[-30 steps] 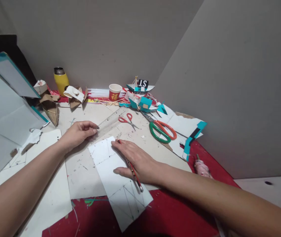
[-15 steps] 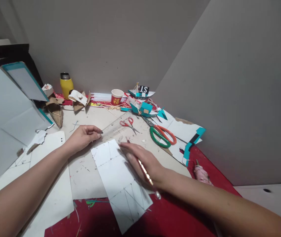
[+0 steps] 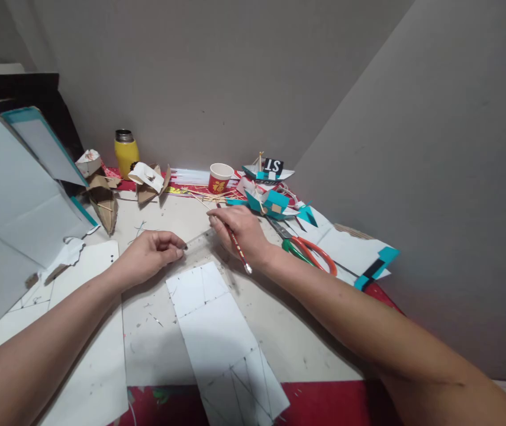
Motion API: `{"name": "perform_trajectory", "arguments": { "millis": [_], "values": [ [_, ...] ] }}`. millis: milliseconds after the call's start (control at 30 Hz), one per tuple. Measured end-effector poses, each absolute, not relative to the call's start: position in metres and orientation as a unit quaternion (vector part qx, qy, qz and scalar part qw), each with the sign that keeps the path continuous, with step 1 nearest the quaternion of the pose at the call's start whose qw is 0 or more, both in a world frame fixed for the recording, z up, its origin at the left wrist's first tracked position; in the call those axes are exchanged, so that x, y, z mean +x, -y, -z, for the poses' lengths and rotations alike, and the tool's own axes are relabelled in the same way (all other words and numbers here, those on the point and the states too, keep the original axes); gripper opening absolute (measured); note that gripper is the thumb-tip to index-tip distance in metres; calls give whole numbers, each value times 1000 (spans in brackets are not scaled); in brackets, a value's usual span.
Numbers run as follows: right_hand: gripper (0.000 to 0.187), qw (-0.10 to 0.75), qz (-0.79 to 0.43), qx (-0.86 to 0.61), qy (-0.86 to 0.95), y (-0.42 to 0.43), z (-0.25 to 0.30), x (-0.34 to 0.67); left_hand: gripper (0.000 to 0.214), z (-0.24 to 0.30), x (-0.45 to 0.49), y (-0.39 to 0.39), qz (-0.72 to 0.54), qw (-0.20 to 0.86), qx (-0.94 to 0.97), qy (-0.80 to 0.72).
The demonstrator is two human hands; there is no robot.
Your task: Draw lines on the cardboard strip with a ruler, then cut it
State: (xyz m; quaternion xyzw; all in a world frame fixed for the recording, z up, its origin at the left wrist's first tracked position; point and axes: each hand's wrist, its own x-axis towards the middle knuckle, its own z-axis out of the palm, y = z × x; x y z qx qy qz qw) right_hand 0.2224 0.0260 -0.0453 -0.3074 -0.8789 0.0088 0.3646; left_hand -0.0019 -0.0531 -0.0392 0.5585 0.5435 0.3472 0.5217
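Head view looks down at a clear ruler lying slantwise near the middle of the table. The left hand pinches the ruler's near end between thumb and curled fingertips, with the other fingers tucked in. The right hand is at the ruler's far end, closed around a red striped pencil. The pencil's metal-capped end points back toward the wrist. Whether these fingers press on the ruler cannot be told.

Just below the ruler, a white card marked with pencil lines runs toward the table's near edge, touched by neither hand.

To the right of the right wrist lie scissors with green and orange handles, partly hidden by the forearm. Beyond them are teal and white paper models, one with a black tag.

Along the far edge by the wall stands a red paper cup, upright and open-topped, its inside not visible from this angle. Thin wooden sticks lie loose on the table beside it, not in it. Toward the far left corner stands a yellow flask, upright with its steel cap on. Brown cardboard models sit near it.
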Motion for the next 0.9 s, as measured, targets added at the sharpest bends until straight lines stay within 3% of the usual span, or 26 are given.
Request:
{"name": "perform_trajectory", "arguments": {
  "millis": [133,433,900],
  "values": [
    [27,300,39,-294,907,-29,55,230,23,39,-2,54,-315,537,574,-532],
    [25,318,29,-284,904,-22,67,241,26,38,-13,50,-236,530,621,-526],
    [26,317,-3,-295,901,-26,83,235,23,41,-15,47,-208,511,650,-523]
  ]
}}
